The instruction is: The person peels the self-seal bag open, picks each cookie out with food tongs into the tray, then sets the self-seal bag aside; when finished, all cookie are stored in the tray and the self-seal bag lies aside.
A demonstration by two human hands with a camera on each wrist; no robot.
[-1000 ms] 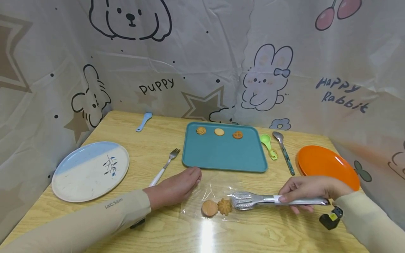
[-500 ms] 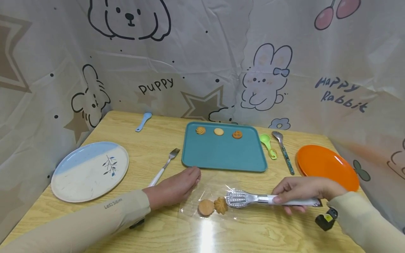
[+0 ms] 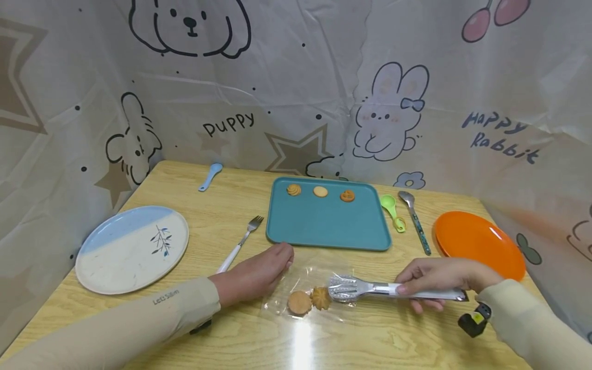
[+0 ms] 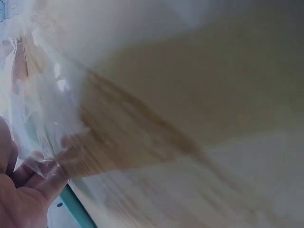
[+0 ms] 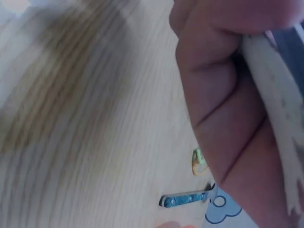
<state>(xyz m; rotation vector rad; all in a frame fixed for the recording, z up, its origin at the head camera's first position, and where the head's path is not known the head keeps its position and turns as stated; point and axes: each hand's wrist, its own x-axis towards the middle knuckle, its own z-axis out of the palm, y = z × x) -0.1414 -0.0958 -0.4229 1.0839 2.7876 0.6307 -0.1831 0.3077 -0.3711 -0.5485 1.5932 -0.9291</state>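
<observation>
A clear plastic bag [image 3: 307,272] lies in front of the teal tray, with a round cookie [image 3: 299,303] and a flower-shaped cookie [image 3: 321,298] in it. My left hand [image 3: 261,272] pinches the bag's left side; in the left wrist view its fingertips show with the crinkled film between them. Metal tongs [image 3: 370,289] lie across my right hand [image 3: 439,280], which grips them by the handle. Their slotted head overlaps the bag's right part, its tip right at the flower-shaped cookie. The right wrist view shows curled fingers [image 5: 223,95] around the handle.
The teal tray [image 3: 324,221] carries three small snacks along its far side. A fork [image 3: 240,244] and a blue-and-white plate [image 3: 134,257] lie left. To the right are a green measuring spoon [image 3: 390,208], a metal spoon [image 3: 414,221] and an orange plate [image 3: 481,241].
My right hand and the tongs have moved left, and both cookies have shifted slightly left with them. The left hand has stayed in place on the bag.
</observation>
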